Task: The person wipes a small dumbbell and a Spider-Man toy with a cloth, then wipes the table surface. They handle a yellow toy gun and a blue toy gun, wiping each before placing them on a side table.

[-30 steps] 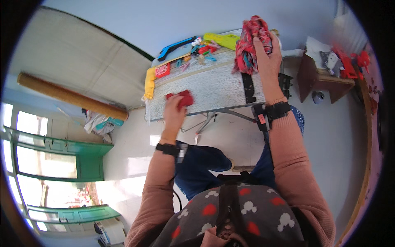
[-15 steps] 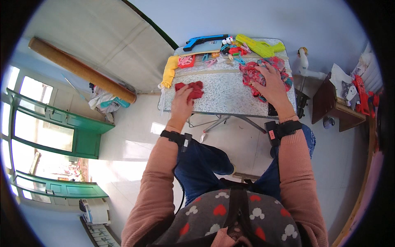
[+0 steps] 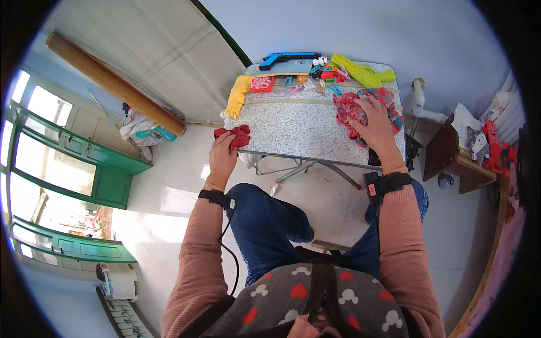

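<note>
Left hand [image 3: 223, 160]: fingers bent over the red cloth [image 3: 241, 135], apparently grasping it, at the table's near left corner. Right hand [image 3: 376, 130]: spread on top of the scarf [image 3: 345, 106], crumpled on the right side of the table [image 3: 290, 127]; whether it grips cannot be told.

Both fabrics are judged light, limp and unbreakable; the scarf, thin and perhaps slippery, is best taken by a gathered fold, the cloth by its bunched middle.

Around: the yellow bundle [image 3: 239, 93] lies beyond the cloth. Clips [image 3: 333, 88] sit near the scarf's far side and could snag it. Behind are a blue toy gun [image 3: 288, 56] and green toy gun [image 3: 360, 69].
</note>
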Demonstrator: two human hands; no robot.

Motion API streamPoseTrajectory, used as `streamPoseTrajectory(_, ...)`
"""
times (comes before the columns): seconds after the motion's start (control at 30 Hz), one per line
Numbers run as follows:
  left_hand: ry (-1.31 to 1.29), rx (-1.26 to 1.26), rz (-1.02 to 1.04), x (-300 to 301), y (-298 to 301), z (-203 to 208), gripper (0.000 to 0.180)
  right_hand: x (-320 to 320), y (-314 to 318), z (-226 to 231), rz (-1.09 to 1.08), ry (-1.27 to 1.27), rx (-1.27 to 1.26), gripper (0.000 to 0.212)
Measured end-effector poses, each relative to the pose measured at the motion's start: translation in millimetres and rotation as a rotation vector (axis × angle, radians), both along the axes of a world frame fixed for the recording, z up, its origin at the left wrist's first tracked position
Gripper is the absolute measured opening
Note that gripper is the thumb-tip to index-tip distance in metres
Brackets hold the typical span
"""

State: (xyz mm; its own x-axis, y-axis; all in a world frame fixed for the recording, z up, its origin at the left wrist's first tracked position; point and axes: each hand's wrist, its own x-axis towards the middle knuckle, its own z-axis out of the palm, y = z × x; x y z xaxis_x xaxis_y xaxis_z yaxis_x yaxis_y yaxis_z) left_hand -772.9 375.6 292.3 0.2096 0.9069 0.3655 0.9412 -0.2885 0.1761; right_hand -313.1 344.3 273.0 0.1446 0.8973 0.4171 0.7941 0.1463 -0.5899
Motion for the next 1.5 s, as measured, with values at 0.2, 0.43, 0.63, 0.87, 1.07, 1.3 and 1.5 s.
streamPoseTrajectory(0.2, 0.041, 0.073, 0.066, -3.3, 31.2, -12.7, 0.043, -3.8, 4.4, -3.9, -0.035, -0.028, -0.025, 0.058)
streamPoseTrajectory(0.43, 0.027, 0.073, 0.109, 5.6, 57.6, -17.4, 0.040, -5.3, 6.0, -6.3, -0.035, -0.062, 0.040, 0.057)
streamPoseTrajectory(0.63, 0.006, -0.015, -0.125, 27.1, -2.5, -4.8, 0.045, -8.2, 6.6, -2.5, -0.049, -0.051, -0.072, 0.060)
streamPoseTrajectory(0.87, -0.168, -0.016, -0.400, 62.1, -7.6, 4.4, 0.049, -12.8, 5.6, 2.7, -0.065, -0.075, -0.081, 0.057)
streamPoseTrajectory(1.07, -0.153, -0.002, -0.144, 56.7, 76.1, 14.3, 0.042, -14.2, 7.0, 1.4, -0.067, -0.078, -0.058, 0.054)
streamPoseTrajectory(1.3, -0.070, 0.050, -0.216, 120.0, 56.7, -24.5, 0.044, -22.4, 16.6, -1.2, -0.115, -0.141, -0.126, 0.058)
streamPoseTrajectory(1.5, -0.150, 0.026, -0.449, 145.5, -17.6, -29.1, 0.053, -23.1, 20.2, -7.3, -0.126, -0.177, -0.129, 0.055)
